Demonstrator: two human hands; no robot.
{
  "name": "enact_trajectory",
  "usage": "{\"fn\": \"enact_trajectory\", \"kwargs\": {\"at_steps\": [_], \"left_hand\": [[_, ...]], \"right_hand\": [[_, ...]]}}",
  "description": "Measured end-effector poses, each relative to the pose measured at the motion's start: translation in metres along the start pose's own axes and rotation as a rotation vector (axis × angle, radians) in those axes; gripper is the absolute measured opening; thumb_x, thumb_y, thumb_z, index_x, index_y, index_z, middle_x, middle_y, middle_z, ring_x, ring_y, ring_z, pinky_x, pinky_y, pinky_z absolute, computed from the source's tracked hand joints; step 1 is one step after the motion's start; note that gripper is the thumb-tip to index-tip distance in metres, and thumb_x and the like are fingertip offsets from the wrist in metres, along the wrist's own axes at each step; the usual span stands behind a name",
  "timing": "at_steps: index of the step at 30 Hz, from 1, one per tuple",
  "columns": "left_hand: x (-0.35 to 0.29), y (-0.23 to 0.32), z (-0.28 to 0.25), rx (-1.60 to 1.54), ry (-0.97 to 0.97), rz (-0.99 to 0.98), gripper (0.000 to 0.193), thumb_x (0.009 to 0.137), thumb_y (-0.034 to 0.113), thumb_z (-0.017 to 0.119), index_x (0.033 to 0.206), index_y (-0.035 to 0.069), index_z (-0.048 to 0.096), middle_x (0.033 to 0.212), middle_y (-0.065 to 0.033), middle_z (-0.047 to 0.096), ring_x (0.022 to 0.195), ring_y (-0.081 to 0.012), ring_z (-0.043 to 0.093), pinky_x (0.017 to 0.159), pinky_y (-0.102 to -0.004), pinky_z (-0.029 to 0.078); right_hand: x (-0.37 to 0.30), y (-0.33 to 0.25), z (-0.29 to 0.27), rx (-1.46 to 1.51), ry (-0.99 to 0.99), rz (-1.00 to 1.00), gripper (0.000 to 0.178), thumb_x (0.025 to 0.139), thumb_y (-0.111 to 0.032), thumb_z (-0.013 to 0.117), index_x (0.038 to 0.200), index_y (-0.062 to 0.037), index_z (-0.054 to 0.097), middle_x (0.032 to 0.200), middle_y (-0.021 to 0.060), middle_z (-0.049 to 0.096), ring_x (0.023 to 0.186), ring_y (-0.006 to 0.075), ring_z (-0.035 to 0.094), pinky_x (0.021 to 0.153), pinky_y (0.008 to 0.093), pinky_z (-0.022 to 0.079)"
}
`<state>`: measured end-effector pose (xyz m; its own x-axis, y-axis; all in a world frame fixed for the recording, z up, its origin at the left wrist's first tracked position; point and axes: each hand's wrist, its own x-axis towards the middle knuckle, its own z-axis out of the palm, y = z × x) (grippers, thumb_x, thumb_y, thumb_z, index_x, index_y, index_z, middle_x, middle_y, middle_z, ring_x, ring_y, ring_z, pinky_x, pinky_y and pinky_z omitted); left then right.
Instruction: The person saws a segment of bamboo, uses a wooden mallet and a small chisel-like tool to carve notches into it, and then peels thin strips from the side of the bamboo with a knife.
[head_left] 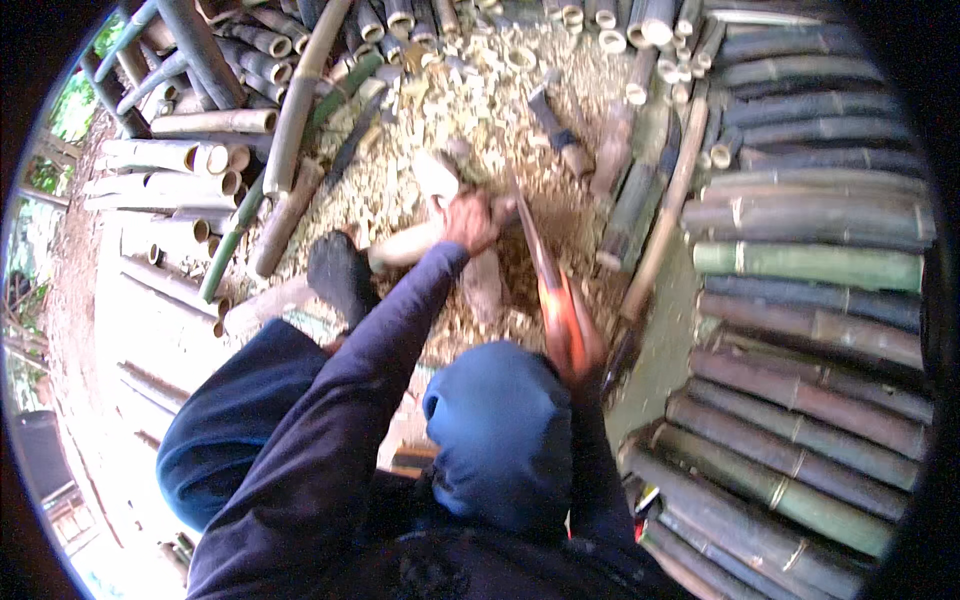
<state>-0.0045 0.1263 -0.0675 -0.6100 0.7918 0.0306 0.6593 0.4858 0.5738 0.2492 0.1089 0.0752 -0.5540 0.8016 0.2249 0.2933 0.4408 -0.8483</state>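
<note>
My right hand (pixel 588 348) is wrapped round the orange handle of a hand saw (pixel 556 292). The saw's narrow blade points away from me and passes just right of my left hand. My left hand (pixel 470 222) is closed on a pale pole piece (pixel 408 244), likely bamboo, lying crosswise. Its short darker end shows right of my fingers, beside the blade; whether the teeth touch it cannot be made out. Beneath and beyond my left hand lies a pale wooden block (pixel 482 288), partly hidden. My dark-socked foot (pixel 342 275) is by the piece's left end.
Wood chips (pixel 440 110) cover the ground ahead. A dark-handled tool (pixel 552 128) lies on them. Bamboo poles (pixel 810 260) are stacked along the right; cut bamboo lengths (pixel 175 155) lie at the left. A long pole (pixel 305 95) leans at the upper left, and more cut ends line the far side.
</note>
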Motion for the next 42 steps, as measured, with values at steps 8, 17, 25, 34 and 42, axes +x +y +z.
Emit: {"fn": "enact_trajectory", "kwargs": {"at_steps": [8,17,25,34,42], "left_hand": [[-0.001,0.018,-0.029,0.048,-0.151,0.020,0.075,0.069,0.058,0.076,0.122,0.006,0.066,0.122,-0.0192,0.069,0.127,-0.0390,0.057,0.109,-0.0762,0.021],[0.021,-0.024,0.054,0.289,0.159,0.127,0.062,0.053,0.029,0.088,0.109,0.008,0.070,0.102,-0.0166,0.069,0.107,-0.0360,0.063,0.100,-0.0530,0.047],[0.009,0.006,-0.012,0.141,-0.109,0.030,0.050,0.056,0.028,0.087,0.100,0.010,0.073,0.095,-0.0187,0.072,0.107,-0.0381,0.066,0.099,-0.0556,0.048],[0.014,-0.002,0.002,0.097,-0.180,-0.012,0.054,0.057,0.034,0.089,0.102,0.012,0.070,0.097,-0.0163,0.072,0.102,-0.0369,0.068,0.107,-0.0606,0.039],[0.001,0.006,-0.011,0.172,-0.215,-0.066,0.060,0.062,0.034,0.088,0.118,0.021,0.071,0.119,-0.0106,0.071,0.126,-0.0308,0.060,0.111,-0.0766,0.017]], "right_hand": [[0.014,-0.010,-0.001,-0.004,-0.105,0.022,0.048,0.102,-0.024,0.053,0.144,-0.0015,0.052,0.103,0.0241,0.068,0.082,0.0317,0.067,0.073,0.0404,0.054],[-0.065,0.067,0.005,-0.016,0.122,0.495,0.037,0.103,-0.025,0.057,0.129,0.0004,0.064,0.101,0.0139,0.072,0.086,0.0227,0.070,0.080,0.0344,0.056],[-0.015,0.005,-0.018,-0.125,-0.047,0.040,0.034,0.102,-0.022,0.056,0.126,0.0009,0.064,0.097,0.0162,0.070,0.084,0.0204,0.067,0.076,0.0340,0.054],[0.045,-0.023,0.005,-0.027,-0.130,0.148,0.040,0.103,-0.027,0.056,0.131,-0.0004,0.064,0.107,0.0193,0.072,0.097,0.0275,0.071,0.082,0.0372,0.055],[-0.082,0.058,-0.055,-0.251,-0.197,0.162,0.036,0.103,-0.020,0.053,0.134,-0.0030,0.061,0.115,0.0163,0.070,0.098,0.0254,0.068,0.082,0.0374,0.054]]}}
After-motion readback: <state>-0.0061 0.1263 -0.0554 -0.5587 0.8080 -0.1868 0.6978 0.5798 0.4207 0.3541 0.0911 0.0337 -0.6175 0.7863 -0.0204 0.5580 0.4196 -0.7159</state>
